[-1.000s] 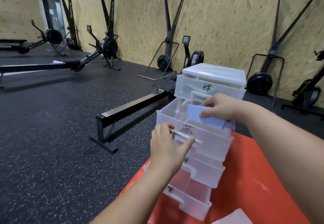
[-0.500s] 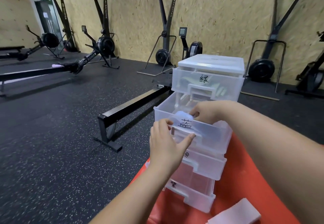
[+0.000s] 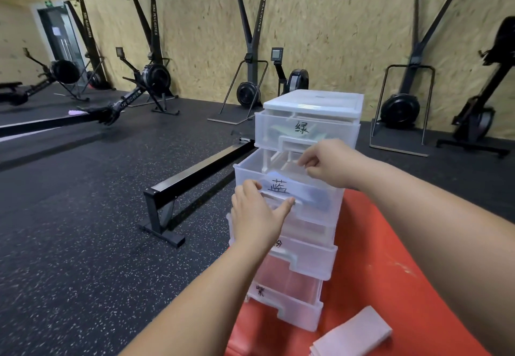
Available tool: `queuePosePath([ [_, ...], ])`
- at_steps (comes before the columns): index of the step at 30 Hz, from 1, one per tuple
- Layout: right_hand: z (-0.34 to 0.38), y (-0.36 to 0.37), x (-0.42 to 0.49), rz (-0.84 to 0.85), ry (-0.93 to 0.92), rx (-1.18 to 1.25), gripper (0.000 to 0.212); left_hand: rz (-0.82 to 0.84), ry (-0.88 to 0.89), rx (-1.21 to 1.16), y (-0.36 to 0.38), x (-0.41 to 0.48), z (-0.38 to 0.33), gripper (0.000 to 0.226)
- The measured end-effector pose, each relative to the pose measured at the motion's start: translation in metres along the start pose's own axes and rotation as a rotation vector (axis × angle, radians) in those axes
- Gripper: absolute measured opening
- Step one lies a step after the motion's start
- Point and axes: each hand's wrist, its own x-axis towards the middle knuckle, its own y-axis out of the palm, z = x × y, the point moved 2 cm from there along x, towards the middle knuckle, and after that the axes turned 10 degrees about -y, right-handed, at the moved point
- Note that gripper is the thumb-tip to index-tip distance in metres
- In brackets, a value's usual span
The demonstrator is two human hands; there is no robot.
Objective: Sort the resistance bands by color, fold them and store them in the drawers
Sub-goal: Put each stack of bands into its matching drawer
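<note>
head view: my left hand [image 3: 256, 213] grips the handle of the pulled-out blue drawer [image 3: 245, 169], fingers hooked over it, thumb beneath. my right hand [image 3: 326, 166] hovers over the drawer's back half, fingers curled; whether they pinch an edge of the blue band [image 3: 317, 199] i cannot tell through the cloudy plastic. the band lies inside, behind the front wall, its long axis across the drawer, just below my right hand. the left hand is placed to push the drawer shut. a folded pink band [image 3: 354, 333] lies on the red surface [image 3: 390, 258].
</note>
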Motion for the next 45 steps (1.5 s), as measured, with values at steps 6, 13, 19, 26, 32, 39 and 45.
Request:
queuePosePath([
  [6,-0.013,-0.018,-0.05,-0.145,0.001,0.048,0.034,0.084,-0.007,0.092,0.005,0.017,-0.021,0.078],
  [13,-0.025,-0.022,-0.123,-0.083,0.091,-0.003,0.039,0.111,0.101,0.159,0.0,-0.021,-0.032,0.077],
  [19,-0.019,0.0,-0.194,0.099,0.133,-0.058,0.039,0.176,0.339,0.121,0.004,-0.088,-0.032,0.055],
  [26,-0.018,0.054,-0.27,0.222,0.194,-0.001,0.046,0.371,0.575,0.168,0.023,-0.171,-0.016,0.05],
  [32,-0.032,0.115,-0.307,0.293,0.291,0.086,0.051,0.599,0.593,0.348,0.056,-0.208,0.018,0.065],
  [39,-0.057,0.171,-0.305,0.232,0.414,0.136,0.055,0.677,0.538,0.364,0.099,-0.207,0.038,0.072],
  [45,-0.062,0.209,-0.282,0.219,0.482,0.142,0.043,0.654,0.51,0.324,0.13,-0.201,0.054,0.049],
])
